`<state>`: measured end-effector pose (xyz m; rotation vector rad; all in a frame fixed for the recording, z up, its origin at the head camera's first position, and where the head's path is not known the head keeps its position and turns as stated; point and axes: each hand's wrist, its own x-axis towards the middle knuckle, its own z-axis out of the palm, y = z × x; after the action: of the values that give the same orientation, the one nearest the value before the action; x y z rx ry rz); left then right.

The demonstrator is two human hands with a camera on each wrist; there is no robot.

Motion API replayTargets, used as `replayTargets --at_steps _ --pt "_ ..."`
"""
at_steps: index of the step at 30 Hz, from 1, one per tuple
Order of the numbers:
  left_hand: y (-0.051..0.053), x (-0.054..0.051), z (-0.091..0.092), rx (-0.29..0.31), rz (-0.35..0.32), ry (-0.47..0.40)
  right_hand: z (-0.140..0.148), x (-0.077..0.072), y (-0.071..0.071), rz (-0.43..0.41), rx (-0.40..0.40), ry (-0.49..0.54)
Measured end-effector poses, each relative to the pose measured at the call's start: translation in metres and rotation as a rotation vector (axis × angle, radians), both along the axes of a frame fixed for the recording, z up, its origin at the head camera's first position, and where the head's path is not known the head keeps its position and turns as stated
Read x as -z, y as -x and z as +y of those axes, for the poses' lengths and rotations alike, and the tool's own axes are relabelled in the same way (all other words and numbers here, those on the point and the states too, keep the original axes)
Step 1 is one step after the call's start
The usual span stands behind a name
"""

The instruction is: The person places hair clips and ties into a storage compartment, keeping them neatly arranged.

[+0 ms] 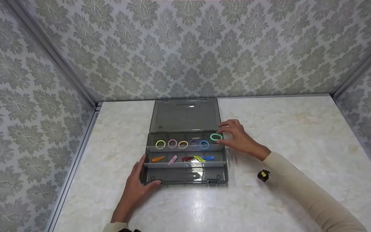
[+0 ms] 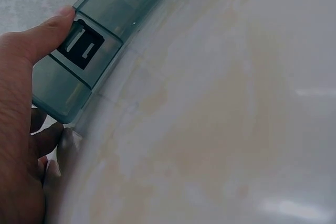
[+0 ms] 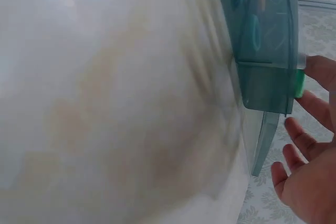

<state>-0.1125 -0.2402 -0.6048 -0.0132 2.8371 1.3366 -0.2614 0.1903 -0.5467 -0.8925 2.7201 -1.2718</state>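
A grey see-through organizer box [image 1: 185, 174] lies on the table with its lid [image 1: 185, 116] folded back. My right hand [image 1: 240, 138] pinches a green hair tie [image 1: 216, 137] between thumb and forefinger, over the right end of the back compartment. Several hair ties, among them a blue one [image 1: 204, 145] and a pink one [image 1: 172, 143], sit in that compartment. The middle compartment holds several snap hair clips, including an orange one [image 1: 157, 159] and a red one [image 1: 187, 159]. My left hand [image 1: 137, 187] grips the box's front left corner, thumb on the front edge.
A small black object with a yellow mark [image 1: 263, 175] lies on the marbled table [image 1: 314, 145], beside the right forearm. Patterned wall panels [image 1: 204, 48] enclose the table at the back and sides. Thin dividers [image 1: 185, 164] separate the box's compartments.
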Motion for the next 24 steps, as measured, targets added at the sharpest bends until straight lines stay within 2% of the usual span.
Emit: replayTargets --at_steps 3,12,17,24 --pt "-0.001 0.000 0.001 -0.002 -0.001 0.005 -0.001 -0.002 0.003 -0.033 -0.003 -0.035" --pt "-0.002 0.001 0.002 0.000 -0.021 -0.002 0.002 -0.003 0.006 -0.037 -0.011 -0.093" --pt "-0.003 0.002 0.003 -0.002 -0.011 -0.008 0.004 -0.001 0.002 -0.031 -0.010 -0.055" --pt "-0.002 0.003 0.006 0.000 -0.026 -0.017 0.024 0.008 -0.006 0.034 0.009 0.044"
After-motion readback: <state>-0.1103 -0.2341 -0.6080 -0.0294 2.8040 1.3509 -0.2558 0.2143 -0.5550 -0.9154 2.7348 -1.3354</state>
